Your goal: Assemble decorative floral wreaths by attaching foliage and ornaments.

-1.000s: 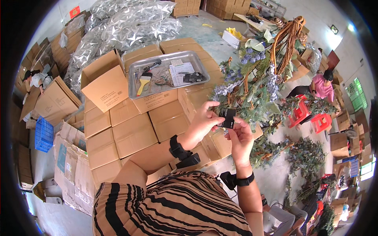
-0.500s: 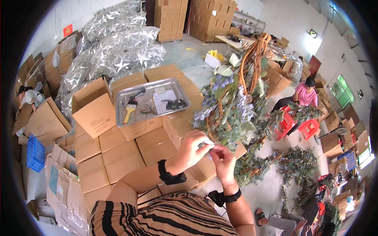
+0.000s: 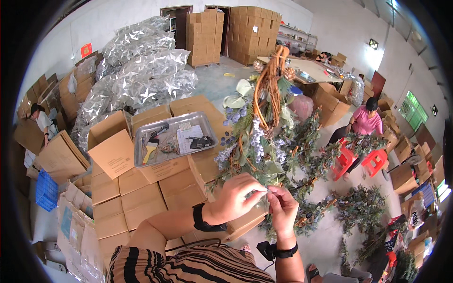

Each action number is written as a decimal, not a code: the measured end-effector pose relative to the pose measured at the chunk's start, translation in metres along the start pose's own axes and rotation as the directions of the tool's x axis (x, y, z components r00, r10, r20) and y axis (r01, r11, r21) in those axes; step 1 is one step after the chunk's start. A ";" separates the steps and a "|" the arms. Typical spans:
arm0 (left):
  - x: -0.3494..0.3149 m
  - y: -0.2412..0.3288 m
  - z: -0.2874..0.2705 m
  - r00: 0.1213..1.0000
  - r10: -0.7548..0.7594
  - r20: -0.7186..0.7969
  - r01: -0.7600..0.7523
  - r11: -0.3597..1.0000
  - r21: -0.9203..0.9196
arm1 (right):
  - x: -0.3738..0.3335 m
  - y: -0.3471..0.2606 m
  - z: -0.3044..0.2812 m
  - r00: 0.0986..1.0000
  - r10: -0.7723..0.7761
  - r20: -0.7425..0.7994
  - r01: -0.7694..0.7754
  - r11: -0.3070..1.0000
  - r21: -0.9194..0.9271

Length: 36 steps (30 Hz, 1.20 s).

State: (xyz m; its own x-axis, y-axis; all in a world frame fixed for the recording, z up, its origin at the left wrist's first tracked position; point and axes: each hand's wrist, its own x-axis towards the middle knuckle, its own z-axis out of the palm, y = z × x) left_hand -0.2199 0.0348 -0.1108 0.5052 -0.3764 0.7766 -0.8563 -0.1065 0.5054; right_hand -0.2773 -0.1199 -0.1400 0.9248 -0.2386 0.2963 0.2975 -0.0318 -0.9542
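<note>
My left hand (image 3: 236, 199) and my right hand (image 3: 282, 210) meet fingertip to fingertip, both pinched closed. Something tiny and pale shows where the fingertips touch, too small to name. Just beyond them hangs a vine wreath (image 3: 267, 94) of twisted brown stems, dressed with green leaves, blue berries and lilac-blue flower sprigs (image 3: 256, 141). Its lower greenery is partly covered by my fingers. Each wrist wears a black band with a small box.
Stacked cartons (image 3: 141, 203) at left carry an open box (image 3: 111, 148) and a metal tray (image 3: 177, 118) with a brush and small tools. Leafy garlands (image 3: 358, 203) lie on the floor at right. A person in pink (image 3: 365, 120) sits by red stools (image 3: 375, 162); another person (image 3: 42, 125) stands far left.
The view has shifted, and the wreath now appears further left and more upright. My joined hands sit slightly lower and further right in the picture, still pinching.
</note>
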 end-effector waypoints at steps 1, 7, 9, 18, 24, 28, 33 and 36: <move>0.006 0.005 0.007 1.000 -0.010 0.011 0.010 1.000 0.006 | 0.002 -0.002 -0.006 1.000 0.011 -0.001 -0.011 1.000 0.011; 0.037 0.020 0.046 0.994 0.105 0.027 -0.105 0.994 0.013 | 0.024 0.012 -0.045 0.984 -0.166 0.063 0.162 0.984 0.072; 0.043 0.020 0.055 0.996 0.068 0.050 -0.069 0.997 0.019 | 0.031 0.007 -0.057 0.987 -0.131 0.092 0.118 0.985 0.127; 0.065 0.020 0.082 0.997 -0.064 0.033 0.063 0.998 0.030 | 0.071 0.019 -0.086 0.963 -0.088 0.255 0.012 0.958 0.286; 0.084 0.014 0.072 0.988 -0.128 0.084 0.088 0.923 0.374 | 0.103 0.016 -0.103 0.953 -0.050 0.300 -0.012 0.980 0.201; 0.097 0.002 0.079 0.961 -0.205 0.184 -0.058 0.503 0.863 | 0.124 0.024 -0.111 0.946 -0.027 0.323 -0.026 0.987 0.159; 0.102 -0.019 0.082 0.915 -0.377 0.143 -0.027 0.297 0.954 | 0.137 0.032 -0.120 0.949 -0.022 0.314 -0.029 0.987 0.158; 0.097 -0.022 0.081 0.909 -0.394 0.136 -0.034 0.255 0.966 | 0.142 0.044 -0.124 0.943 -0.021 0.333 -0.046 0.981 0.190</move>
State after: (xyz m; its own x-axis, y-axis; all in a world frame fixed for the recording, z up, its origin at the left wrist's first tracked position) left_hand -0.1608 -0.0741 -0.0777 0.7819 -0.4254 0.4558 -0.3394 -0.9037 -0.2611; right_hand -0.1625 -0.2750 -0.1451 0.9446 0.0989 0.3130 0.2946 0.1646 -0.9413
